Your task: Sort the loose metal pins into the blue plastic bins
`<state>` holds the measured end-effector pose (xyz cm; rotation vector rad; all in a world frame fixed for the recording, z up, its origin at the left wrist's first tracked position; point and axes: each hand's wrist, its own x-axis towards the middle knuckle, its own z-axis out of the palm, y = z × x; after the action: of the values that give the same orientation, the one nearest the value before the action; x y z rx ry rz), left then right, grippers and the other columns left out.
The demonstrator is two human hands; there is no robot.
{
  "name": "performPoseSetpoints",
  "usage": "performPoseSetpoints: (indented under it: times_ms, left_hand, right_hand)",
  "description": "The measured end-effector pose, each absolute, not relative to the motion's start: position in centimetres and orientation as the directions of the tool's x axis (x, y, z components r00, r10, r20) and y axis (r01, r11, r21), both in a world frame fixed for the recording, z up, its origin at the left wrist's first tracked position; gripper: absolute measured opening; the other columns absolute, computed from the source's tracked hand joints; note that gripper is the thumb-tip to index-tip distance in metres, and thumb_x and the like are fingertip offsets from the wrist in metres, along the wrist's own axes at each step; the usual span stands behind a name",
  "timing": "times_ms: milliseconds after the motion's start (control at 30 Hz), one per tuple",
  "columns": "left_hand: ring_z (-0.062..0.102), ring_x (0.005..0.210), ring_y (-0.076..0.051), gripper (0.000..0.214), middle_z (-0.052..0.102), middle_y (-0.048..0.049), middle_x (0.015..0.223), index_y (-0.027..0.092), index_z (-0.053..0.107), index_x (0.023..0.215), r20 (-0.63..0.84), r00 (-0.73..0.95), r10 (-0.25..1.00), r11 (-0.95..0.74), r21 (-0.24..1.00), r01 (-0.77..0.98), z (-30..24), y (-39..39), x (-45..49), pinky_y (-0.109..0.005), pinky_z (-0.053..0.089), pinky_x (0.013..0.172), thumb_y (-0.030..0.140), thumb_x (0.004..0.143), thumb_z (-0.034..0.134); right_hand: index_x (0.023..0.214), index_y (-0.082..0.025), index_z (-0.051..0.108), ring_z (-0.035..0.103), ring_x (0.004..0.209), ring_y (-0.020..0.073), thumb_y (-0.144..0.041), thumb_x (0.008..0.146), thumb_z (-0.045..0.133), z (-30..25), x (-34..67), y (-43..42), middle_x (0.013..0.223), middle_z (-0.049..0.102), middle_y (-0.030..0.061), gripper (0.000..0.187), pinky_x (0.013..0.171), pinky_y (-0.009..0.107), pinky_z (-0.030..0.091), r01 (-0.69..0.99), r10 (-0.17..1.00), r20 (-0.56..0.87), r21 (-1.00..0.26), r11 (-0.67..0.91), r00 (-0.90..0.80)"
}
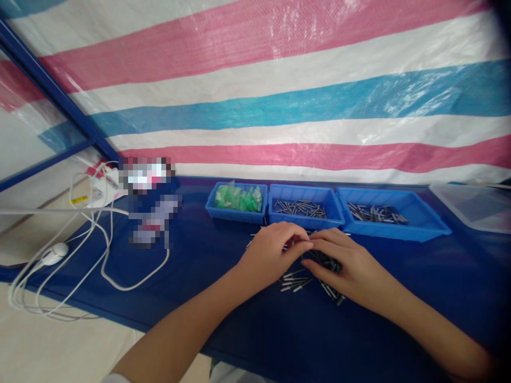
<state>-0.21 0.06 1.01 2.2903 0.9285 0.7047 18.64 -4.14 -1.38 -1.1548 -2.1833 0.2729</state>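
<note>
A loose pile of small metal pins (296, 282) lies on the blue table (207, 298) in front of the bins. My left hand (271, 250) rests at the pile's left side, fingers curled and pinched toward my right hand. My right hand (347, 263) lies over the pile, fingers bent down onto the pins, its fingertips meeting those of the left. What the fingertips grip is too small to make out.
Three blue bins stand behind the hands: one with green pieces (238, 199), two with metal pins (303, 208) (389, 215). A clear plastic tray (475, 205) sits at far right. White cables (99, 250) sprawl at left. A striped tarp (279, 96) hangs behind.
</note>
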Motion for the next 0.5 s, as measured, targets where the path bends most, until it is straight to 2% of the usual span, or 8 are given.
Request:
performPoseSetpoints:
  times_ms: [133,333,500]
  left_hand:
    - [0.060,0.074,-0.012,0.015,0.067,0.0000,0.083,0.017,0.063,0.087,0.257,0.547,0.797,-0.487,0.809,0.329,1.10,-0.06,-0.11,-0.022,0.045,0.071,0.032,0.089,0.058]
    - [0.059,0.071,-0.011,0.015,0.066,0.0000,0.077,0.016,0.063,0.082,0.231,0.498,0.836,-0.412,0.863,0.292,0.67,-0.32,-0.02,-0.022,0.045,0.069,0.030,0.086,0.061]
    - [0.061,0.074,-0.012,0.016,0.068,-0.0012,0.084,0.016,0.065,0.090,0.197,0.512,0.836,-0.370,0.892,0.260,0.13,-0.61,0.40,-0.022,0.047,0.073,0.031,0.085,0.063]
  right_hand:
    - [0.092,-0.024,0.066,0.061,0.093,0.0177,-0.027,0.090,0.054,-1.55,18.98,-4.00,0.096,0.067,0.0045,0.013,0.083,0.033,0.049,0.595,0.858,0.418,-0.622,0.510,-0.299]
    - [0.085,-0.023,0.068,0.063,0.082,0.0181,-0.038,0.083,0.063,-1.35,19.42,-3.82,0.088,0.069,0.0039,0.016,0.070,0.030,0.052,0.448,0.954,0.295,-0.847,0.286,-0.050]
    - [0.080,-0.023,0.069,0.064,0.075,0.0174,-0.044,0.082,0.062,-0.69,19.08,-3.97,0.081,0.068,0.0027,0.022,0.069,0.029,0.053,0.362,0.970,0.241,-0.907,0.216,0.024]
